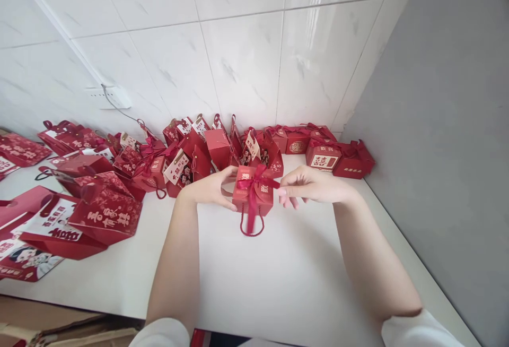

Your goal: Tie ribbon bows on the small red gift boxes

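A small red gift box (254, 194) with a red ribbon bow on top and a cord loop hanging below stands on the white table (278, 278). My left hand (212, 188) grips its left side, thumb over the top edge. At the box's right side, my right hand (308, 185) pinches the end of the ribbon with closed fingers.
Several finished red boxes (338, 157) line the tiled wall at the back right. A heap of red gift bags (99, 198) and tagged boxes fills the left and back of the table. A wall socket (113, 97) with a cable sits at the left. A grey wall bounds the right.
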The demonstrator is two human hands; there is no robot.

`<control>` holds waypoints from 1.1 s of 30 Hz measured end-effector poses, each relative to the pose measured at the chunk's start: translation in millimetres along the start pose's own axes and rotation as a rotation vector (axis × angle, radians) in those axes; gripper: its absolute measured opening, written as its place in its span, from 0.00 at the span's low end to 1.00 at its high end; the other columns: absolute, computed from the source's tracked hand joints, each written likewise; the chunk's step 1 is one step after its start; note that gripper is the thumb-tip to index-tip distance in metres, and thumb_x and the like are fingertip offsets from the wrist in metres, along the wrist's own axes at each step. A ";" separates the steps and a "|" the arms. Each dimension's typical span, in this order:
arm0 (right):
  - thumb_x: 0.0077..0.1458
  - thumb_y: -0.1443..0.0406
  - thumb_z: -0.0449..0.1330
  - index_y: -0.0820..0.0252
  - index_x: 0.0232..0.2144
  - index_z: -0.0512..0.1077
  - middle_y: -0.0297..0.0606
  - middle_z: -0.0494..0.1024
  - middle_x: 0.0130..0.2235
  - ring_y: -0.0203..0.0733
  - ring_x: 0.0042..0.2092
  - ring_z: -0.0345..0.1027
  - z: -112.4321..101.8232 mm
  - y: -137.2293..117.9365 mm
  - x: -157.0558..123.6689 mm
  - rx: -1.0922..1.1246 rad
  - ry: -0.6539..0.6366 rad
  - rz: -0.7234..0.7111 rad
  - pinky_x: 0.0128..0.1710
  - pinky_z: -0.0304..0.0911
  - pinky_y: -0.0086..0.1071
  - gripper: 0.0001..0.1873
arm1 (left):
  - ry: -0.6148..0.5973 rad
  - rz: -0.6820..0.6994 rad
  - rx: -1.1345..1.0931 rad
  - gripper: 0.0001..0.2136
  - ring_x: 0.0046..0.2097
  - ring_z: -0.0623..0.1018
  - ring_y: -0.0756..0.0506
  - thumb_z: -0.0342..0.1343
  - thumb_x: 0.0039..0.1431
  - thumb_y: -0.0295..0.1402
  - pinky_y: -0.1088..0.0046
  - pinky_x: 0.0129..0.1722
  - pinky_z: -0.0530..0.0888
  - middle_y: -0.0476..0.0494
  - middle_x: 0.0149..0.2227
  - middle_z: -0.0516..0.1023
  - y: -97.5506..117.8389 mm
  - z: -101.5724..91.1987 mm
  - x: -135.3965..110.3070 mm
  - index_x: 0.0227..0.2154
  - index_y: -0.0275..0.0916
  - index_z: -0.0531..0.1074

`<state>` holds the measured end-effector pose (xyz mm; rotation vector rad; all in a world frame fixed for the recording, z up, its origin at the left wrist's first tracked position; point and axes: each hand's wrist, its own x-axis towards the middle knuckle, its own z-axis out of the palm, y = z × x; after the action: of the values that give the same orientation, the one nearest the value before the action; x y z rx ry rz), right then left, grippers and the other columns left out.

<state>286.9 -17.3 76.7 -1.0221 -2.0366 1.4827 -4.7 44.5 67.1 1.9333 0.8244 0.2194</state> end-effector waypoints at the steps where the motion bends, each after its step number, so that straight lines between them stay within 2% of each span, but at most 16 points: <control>1: 0.55 0.50 0.60 0.58 0.30 0.77 0.38 0.79 0.29 0.36 0.27 0.69 -2.2 0.6 -0.7 0.005 0.033 -0.006 0.23 0.60 0.28 0.18 | -0.084 -0.004 -0.027 0.44 0.62 0.67 0.36 0.69 0.38 0.36 0.62 0.50 0.75 0.38 0.64 0.61 -5.2 0.9 4.8 0.61 0.47 0.58; 4: 0.55 0.50 0.60 0.59 0.31 0.76 0.37 0.78 0.27 0.35 0.27 0.69 -7.4 7.2 2.9 0.033 0.162 -0.036 0.24 0.62 0.28 0.18 | -0.281 -0.056 -0.025 0.44 0.62 0.67 0.38 0.68 0.37 0.34 0.62 0.55 0.70 0.40 0.64 0.63 -19.3 2.2 17.1 0.61 0.47 0.59; 6: 0.55 0.50 0.60 0.59 0.30 0.74 0.35 0.77 0.26 0.35 0.26 0.68 -9.5 12.3 6.7 0.056 0.241 -0.052 0.24 0.62 0.28 0.18 | -0.302 -0.118 0.028 0.42 0.62 0.67 0.39 0.66 0.40 0.33 0.62 0.58 0.67 0.42 0.63 0.64 -25.0 0.8 19.8 0.62 0.47 0.59; 9: 0.55 0.50 0.60 0.59 0.31 0.74 0.36 0.76 0.28 0.36 0.29 0.69 -10.3 17.3 10.3 0.049 0.260 -0.049 0.25 0.62 0.29 0.18 | -0.230 -0.198 0.117 0.40 0.62 0.67 0.40 0.63 0.44 0.32 0.61 0.59 0.66 0.42 0.64 0.64 -25.5 -4.3 14.2 0.63 0.48 0.57; 12: 0.55 0.50 0.59 0.58 0.35 0.74 0.39 0.78 0.34 0.40 0.35 0.70 -8.7 20.4 12.4 -0.021 0.231 -0.011 0.30 0.66 0.32 0.18 | -0.131 -0.197 0.137 0.34 0.61 0.68 0.40 0.61 0.49 0.35 0.60 0.59 0.67 0.40 0.62 0.66 -16.2 -8.0 3.3 0.61 0.46 0.60; 16: 0.55 0.52 0.58 0.54 0.40 0.75 0.39 0.78 0.44 0.44 0.45 0.70 -2.2 24.3 17.9 -0.182 0.273 -0.031 0.44 0.66 0.40 0.16 | 0.142 -0.193 0.210 0.25 0.58 0.71 0.40 0.55 0.55 0.41 0.60 0.58 0.67 0.41 0.58 0.71 8.2 -3.7 -6.9 0.56 0.44 0.67; 18: 0.56 0.51 0.57 0.53 0.41 0.74 0.37 0.76 0.47 0.45 0.49 0.69 2.8 25.8 22.4 -0.201 0.267 -0.050 0.48 0.64 0.41 0.16 | 0.218 -0.145 0.244 0.20 0.56 0.73 0.41 0.52 0.58 0.41 0.62 0.57 0.69 0.44 0.56 0.74 20.7 0.4 -9.0 0.52 0.44 0.71; 20: 0.57 0.50 0.55 0.53 0.40 0.73 0.37 0.76 0.46 0.45 0.49 0.68 8.3 27.6 28.1 -0.172 0.259 -0.038 0.48 0.63 0.41 0.17 | 0.197 -0.055 0.246 0.17 0.54 0.74 0.42 0.51 0.58 0.39 0.65 0.55 0.70 0.46 0.53 0.75 28.7 3.2 -9.2 0.49 0.45 0.73; 22: 0.58 0.48 0.54 0.54 0.38 0.72 0.36 0.76 0.43 0.45 0.46 0.68 13.6 31.1 34.8 -0.129 0.256 -0.004 0.47 0.63 0.40 0.19 | 0.108 0.005 0.244 0.16 0.54 0.74 0.43 0.52 0.57 0.37 0.66 0.53 0.71 0.46 0.53 0.75 30.2 3.8 -7.8 0.47 0.45 0.74; 25: 0.58 0.46 0.53 0.56 0.36 0.72 0.36 0.75 0.40 0.44 0.43 0.68 19.5 39.0 44.5 -0.082 0.225 0.034 0.46 0.63 0.40 0.21 | -0.016 0.012 0.244 0.15 0.54 0.73 0.43 0.52 0.57 0.35 0.68 0.51 0.71 0.46 0.53 0.74 23.1 1.9 -2.9 0.46 0.46 0.76; 30: 0.53 0.45 0.58 0.55 0.34 0.77 0.35 0.77 0.39 0.49 0.47 0.69 24.0 45.6 52.4 -0.037 0.183 0.053 0.49 0.63 0.43 0.22 | -0.013 0.019 0.281 0.13 0.52 0.72 0.43 0.54 0.58 0.37 0.68 0.50 0.71 0.44 0.51 0.72 11.2 -0.5 4.7 0.44 0.46 0.76; 33: 0.51 0.45 0.61 0.54 0.31 0.78 0.38 0.77 0.47 0.54 0.54 0.66 25.3 41.5 52.2 -0.030 0.190 0.052 0.55 0.60 0.47 0.21 | -0.013 0.053 0.305 0.11 0.52 0.71 0.43 0.54 0.58 0.39 0.67 0.53 0.69 0.44 0.49 0.72 9.7 -0.9 6.2 0.41 0.45 0.76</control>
<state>248.8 13.3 24.8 -1.1888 -1.9171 1.3281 4.0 46.3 74.5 2.2404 0.8365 0.1167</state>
